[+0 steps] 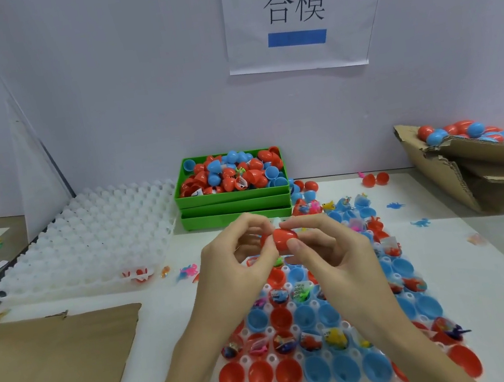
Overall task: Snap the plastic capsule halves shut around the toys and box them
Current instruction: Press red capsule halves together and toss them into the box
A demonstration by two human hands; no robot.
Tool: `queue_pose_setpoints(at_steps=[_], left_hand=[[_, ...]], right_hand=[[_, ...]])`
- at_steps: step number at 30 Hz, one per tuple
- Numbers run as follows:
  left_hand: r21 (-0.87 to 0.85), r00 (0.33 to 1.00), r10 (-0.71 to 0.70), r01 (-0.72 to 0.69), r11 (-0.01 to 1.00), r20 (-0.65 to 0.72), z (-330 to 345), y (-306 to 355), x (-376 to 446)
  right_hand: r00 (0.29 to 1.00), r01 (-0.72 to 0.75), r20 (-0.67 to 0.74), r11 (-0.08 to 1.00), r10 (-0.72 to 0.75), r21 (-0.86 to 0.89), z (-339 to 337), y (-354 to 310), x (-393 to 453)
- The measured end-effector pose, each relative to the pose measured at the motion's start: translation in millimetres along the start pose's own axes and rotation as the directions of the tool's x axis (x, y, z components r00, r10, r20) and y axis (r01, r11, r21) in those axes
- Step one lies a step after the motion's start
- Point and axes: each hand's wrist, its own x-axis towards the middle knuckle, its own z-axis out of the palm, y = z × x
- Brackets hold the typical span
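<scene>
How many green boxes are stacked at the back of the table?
2: the upper green box heaped with capsule halves, and the lower green box beneath it. Anything behind them is hidden.

Bare table left of capsule tray; green bins behind — cardboard box right.

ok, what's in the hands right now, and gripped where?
A red capsule, held between both hands above the tray. The right hand pinches its right end with thumb and fingers; the left hand grips the left end, mostly hidden by fingers.
</scene>
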Motion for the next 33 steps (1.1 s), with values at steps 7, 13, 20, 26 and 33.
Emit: queue_pose_setpoints(at_steps=[7,13,20,26,33], left_hand=[[-0.096,0.996,-0.047,0.040,0.995,-0.070,1.5,0.6,-1.9],[-0.124,0.996,0.010,-0.021,0.992,-0.091,4.9,2.6,-3.3],[-0.155,0.994,0.110,-0.109,0.982,-0.005,1.4,6.2,-3.1],[-0.131,0.991,0.106,-0.115,0.985,-0.076,-0.3,4.7,-3.6],[0.027,0.980,0.166,-0.164,0.986,-0.113,0.1,5.7,-5.1]], right_hand=[[0.999,0.027,-0.023,1.000,-0.027,-0.009,0.3,0.1,1.1],[0.996,0.055,-0.070,0.998,-0.055,-0.001,-1.9,-2.1,1.6],[0.992,0.063,-0.115,0.995,-0.054,0.072,-8.0,-8.0,2.5],[0.989,0.109,-0.105,0.993,-0.103,0.051,-4.0,-9.6,0.3],[0.993,0.081,-0.092,0.994,-0.075,0.067,-2.0,-7.8,-0.2]])
